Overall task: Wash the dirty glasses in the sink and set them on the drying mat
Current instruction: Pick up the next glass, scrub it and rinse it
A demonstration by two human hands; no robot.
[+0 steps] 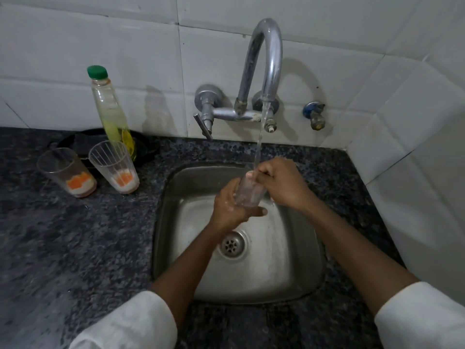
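Head cam is showing us mid-rinse, centre of the frame, right over the sink [297, 268]. We're holding one clear glass [247, 191] under the running tap [266, 71], and it's standing roughly upright, long axis tipped slightly so the mouth is pointing up toward the stream. Our left hand [232, 209] is wrapping around the lower body from the left side, thumb across the front near the base. Our right hand [281, 183] is curling over the rim from the right, fingers seemingly dipping inside. So both hands are gripping the same glass, left low, right high.

Two more dirty glasses [68, 172] [114, 167] with orange and white residue are waiting at the left of the frame on the dark counter [63, 235], well apart from the hands and nearer the left one. We're guessing that hand reaches for them next. Soap bottle [110, 109] is standing just behind them. No drying mat that we can clearly make out.
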